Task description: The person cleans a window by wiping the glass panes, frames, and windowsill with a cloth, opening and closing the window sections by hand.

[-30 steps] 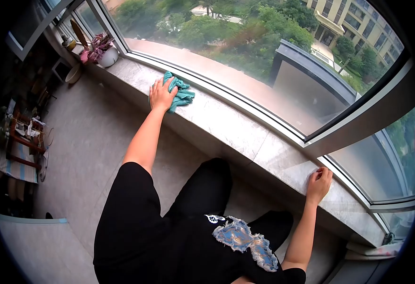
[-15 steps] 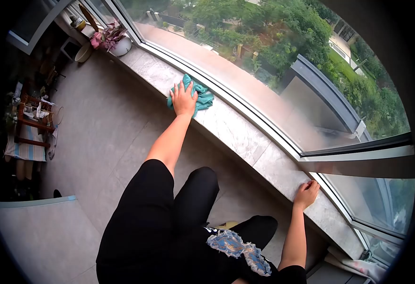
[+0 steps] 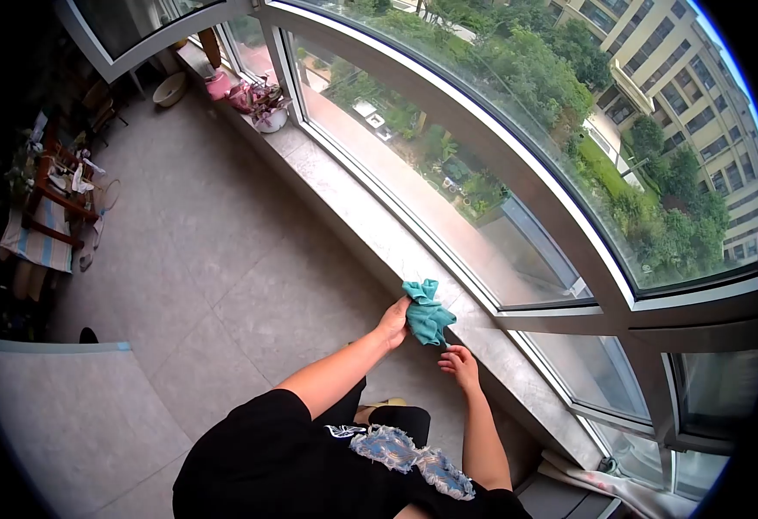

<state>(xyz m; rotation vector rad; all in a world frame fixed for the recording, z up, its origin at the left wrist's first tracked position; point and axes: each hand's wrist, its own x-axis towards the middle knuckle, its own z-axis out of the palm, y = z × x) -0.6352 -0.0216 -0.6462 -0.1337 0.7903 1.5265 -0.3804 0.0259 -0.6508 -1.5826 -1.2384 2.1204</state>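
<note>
A crumpled teal cloth point(image 3: 429, 316) is held up in front of the stone window sill point(image 3: 517, 372). My left hand point(image 3: 393, 323) grips it from the left side, with the thumb along its edge. Just below the cloth, my right hand point(image 3: 460, 365) pinches its lower corner between thumb and fingertips, the other fingers loosely curled. Both hands are close together over the sill's inner edge.
A white pot with a pink-leaved plant point(image 3: 266, 108) stands farther along the sill. Framed window panes point(image 3: 413, 164) rise beside it. At left are a wooden chair point(image 3: 59, 186) and a pale panel point(image 3: 59, 406); a round basin point(image 3: 169, 90) is on the floor.
My left hand has lifted the cloth off the sill and brought it back toward me. My right hand has left the sill by the window frame and moved left to the cloth's corner.
</note>
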